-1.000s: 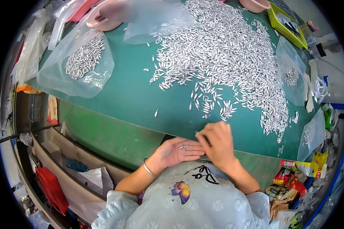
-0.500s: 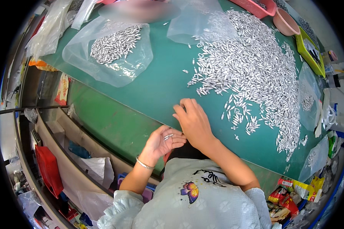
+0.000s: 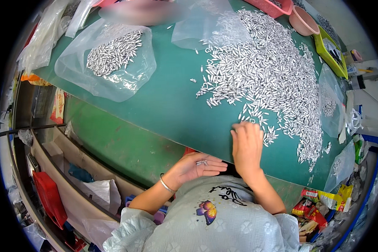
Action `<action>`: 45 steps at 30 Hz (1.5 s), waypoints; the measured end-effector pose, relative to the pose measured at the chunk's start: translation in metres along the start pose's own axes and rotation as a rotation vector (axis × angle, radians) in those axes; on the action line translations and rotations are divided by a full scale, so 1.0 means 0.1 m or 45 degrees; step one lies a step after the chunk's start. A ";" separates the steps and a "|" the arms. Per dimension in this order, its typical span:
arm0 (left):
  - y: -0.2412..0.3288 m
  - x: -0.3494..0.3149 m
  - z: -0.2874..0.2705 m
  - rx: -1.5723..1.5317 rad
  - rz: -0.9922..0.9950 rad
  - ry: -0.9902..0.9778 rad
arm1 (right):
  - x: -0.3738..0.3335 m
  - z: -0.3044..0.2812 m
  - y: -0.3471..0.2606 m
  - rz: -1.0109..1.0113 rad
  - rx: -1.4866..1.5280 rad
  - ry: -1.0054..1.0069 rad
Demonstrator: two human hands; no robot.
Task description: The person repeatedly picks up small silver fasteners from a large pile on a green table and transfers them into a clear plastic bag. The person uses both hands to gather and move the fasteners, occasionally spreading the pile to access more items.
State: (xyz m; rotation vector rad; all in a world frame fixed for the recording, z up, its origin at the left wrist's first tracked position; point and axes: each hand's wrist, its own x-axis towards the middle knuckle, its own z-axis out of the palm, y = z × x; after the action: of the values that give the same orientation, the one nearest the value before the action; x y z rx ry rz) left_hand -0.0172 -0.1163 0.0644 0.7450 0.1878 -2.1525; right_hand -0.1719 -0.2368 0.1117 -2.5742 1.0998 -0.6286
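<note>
My left hand (image 3: pixel 196 167) lies palm up at the table's near edge, fingers together and slightly cupped. A few small silver metal pieces (image 3: pixel 201 162) rest in it. Over the table to its right, my right hand (image 3: pixel 248 147) is palm down with bent fingers. Its fingertips reach the near fringe of a big spread of small, pointed silver metal pieces (image 3: pixel 264 75). Whatever is under those fingers is hidden. Some loose pieces (image 3: pixel 270 136) lie just right of the right hand.
A clear plastic sheet (image 3: pixel 130 90) with a smaller pile of silver pieces (image 3: pixel 114 53) lies on the green table (image 3: pixel 172 101) at the left. Pink tubs (image 3: pixel 303 22) and a yellow-green tray (image 3: pixel 329 52) stand at the back right. Another plastic sheet (image 3: pixel 189 33) partly covers the big spread.
My right hand has moved right and nearer, away from the left hand, to the fringe of the spread. My left hand has shifted right and its fingers have straightened. The view has shifted slightly.
</note>
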 end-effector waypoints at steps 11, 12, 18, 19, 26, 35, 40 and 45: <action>0.05 0.06 0.16 -0.060 -0.060 0.012 | -0.06 -0.11 -0.06 -0.055 0.189 0.043; 0.05 0.06 0.16 -0.064 -0.059 -0.009 | 0.09 -0.11 -0.04 0.042 0.040 0.037; 0.06 0.07 0.08 -0.177 -0.084 -0.100 | 0.18 0.14 0.01 0.008 0.108 -0.062; 0.06 0.06 0.01 -0.226 -0.079 -0.141 | 0.16 0.14 0.02 -0.012 0.182 -0.101; -0.01 0.11 -0.49 -0.780 -0.037 -0.638 | -0.08 0.12 -0.27 -0.261 0.612 -0.314; 0.15 0.08 -0.39 -0.665 -0.100 -0.592 | 0.41 0.31 -0.35 -0.092 0.403 -0.091; 0.07 0.06 -0.54 -1.025 -0.141 -0.584 | 0.10 0.24 -0.34 -0.314 0.497 -0.434; 0.09 0.05 -0.43 -1.068 -0.141 -0.593 | 0.33 0.15 -0.32 -0.282 0.469 -0.093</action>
State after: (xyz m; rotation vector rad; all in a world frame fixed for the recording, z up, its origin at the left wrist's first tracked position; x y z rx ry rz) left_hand 0.0065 -0.1092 0.0273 -0.2478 0.8240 -2.0127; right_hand -0.1244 -0.2383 0.1215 -2.3875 0.6115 -0.7059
